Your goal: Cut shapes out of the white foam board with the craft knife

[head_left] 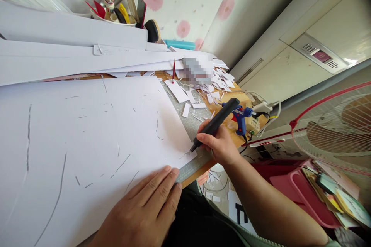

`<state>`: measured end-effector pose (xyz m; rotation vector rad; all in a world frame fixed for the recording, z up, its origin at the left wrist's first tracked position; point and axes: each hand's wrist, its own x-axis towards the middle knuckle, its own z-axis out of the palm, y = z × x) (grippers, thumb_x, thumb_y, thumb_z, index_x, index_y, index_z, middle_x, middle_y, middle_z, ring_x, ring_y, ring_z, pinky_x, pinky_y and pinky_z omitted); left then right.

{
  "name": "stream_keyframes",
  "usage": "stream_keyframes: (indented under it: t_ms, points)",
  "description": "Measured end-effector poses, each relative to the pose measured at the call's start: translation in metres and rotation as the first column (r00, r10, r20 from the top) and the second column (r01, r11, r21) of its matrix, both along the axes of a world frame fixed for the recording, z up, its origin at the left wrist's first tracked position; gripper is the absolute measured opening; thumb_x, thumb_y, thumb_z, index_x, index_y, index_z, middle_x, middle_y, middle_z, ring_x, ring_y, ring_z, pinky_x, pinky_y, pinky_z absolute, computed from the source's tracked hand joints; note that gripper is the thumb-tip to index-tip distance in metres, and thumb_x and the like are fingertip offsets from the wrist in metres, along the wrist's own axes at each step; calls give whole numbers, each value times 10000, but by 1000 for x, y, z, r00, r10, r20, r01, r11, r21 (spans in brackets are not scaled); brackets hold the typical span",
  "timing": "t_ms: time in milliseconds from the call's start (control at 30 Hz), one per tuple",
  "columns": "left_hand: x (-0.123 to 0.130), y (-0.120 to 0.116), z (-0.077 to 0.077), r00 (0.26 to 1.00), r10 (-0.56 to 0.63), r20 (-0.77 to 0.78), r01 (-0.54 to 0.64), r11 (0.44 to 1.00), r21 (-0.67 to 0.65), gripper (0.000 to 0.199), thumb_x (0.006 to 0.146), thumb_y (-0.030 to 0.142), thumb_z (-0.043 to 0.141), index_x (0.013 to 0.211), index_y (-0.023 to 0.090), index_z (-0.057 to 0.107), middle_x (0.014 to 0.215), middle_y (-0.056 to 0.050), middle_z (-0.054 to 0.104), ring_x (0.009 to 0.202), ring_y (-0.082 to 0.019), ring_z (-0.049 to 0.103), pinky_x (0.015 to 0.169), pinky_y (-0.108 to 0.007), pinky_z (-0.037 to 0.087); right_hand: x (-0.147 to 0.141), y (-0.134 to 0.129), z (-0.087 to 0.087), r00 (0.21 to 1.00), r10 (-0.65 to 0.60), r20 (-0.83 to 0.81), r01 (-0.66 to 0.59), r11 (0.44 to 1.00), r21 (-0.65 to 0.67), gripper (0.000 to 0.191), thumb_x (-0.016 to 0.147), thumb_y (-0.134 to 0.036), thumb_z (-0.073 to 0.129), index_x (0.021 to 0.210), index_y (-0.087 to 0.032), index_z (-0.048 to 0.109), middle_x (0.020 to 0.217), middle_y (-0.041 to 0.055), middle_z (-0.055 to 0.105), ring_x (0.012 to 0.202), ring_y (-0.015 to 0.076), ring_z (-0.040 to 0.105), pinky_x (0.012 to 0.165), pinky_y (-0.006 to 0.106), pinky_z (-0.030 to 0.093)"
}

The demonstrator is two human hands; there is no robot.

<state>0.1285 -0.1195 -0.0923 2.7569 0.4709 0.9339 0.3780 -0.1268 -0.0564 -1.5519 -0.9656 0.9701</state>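
Left hand (142, 208) is nearest me: palm down, fingers together and extended, gripping nothing, flat on the near edge of the white board (87, 131). Right hand (218, 144) is closed pen-style around a black tool (217, 121), tip down at the board's corner, just beside the dark marks there.

Board runs out left and forward from the left hand, over a cutting mat (189, 121) on the table (199, 170). Looks light, fairly stiff, probably creases or dents at the corners. I'd take it by two opposite edges, flat; one-corner lifts would likely bend it. Smooth face may slide, so a spread palm makes sense.

Just beyond the right hand: blue glue gun (240, 119), cord attached. Ahead of both hands: white offcuts (177, 90), red pencil (174, 71), long white strips (72, 60) behind. Fan (333, 127) well right of the right hand.
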Motion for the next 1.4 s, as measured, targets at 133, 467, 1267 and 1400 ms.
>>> stream_keyframes:
  t_ms: [133,467,1267,1400]
  points:
    - [0,1,2,1000,-17,-20,18,999,41,316,936,197,437,1122,164,690,1261,-90,660,1196,-204,577,1171,-320,232,-11,-6,-7,990,-86,-114,93,994,62,209,693,-334,732,737,-178,601,472,-61,526,387,83,437,366,185,297]
    - [2,4,5,999,-20,-40,22,999,48,317,943,225,436,1124,166,690,1273,-96,652,1206,-208,569,1171,-324,221,-15,-4,-10,995,-58,-87,64,996,67,221,695,-347,736,720,-179,595,465,-62,518,388,84,426,381,193,326]
    - [1,1,1,1000,-15,27,14,1000,26,310,926,186,455,1132,168,685,1260,-77,663,1198,-193,579,1169,-314,255,-3,2,-5,995,-48,88,45,999,28,209,706,-348,718,708,-176,601,491,-37,565,407,99,482,387,203,335]
    - [1,1,3,1000,5,9,-5,1000,4,319,933,173,437,1140,185,680,1257,-58,668,1195,-173,580,1169,-299,255,-1,3,-4,995,-58,80,58,998,8,211,698,-353,709,706,-178,590,481,-40,555,392,101,472,376,205,324]
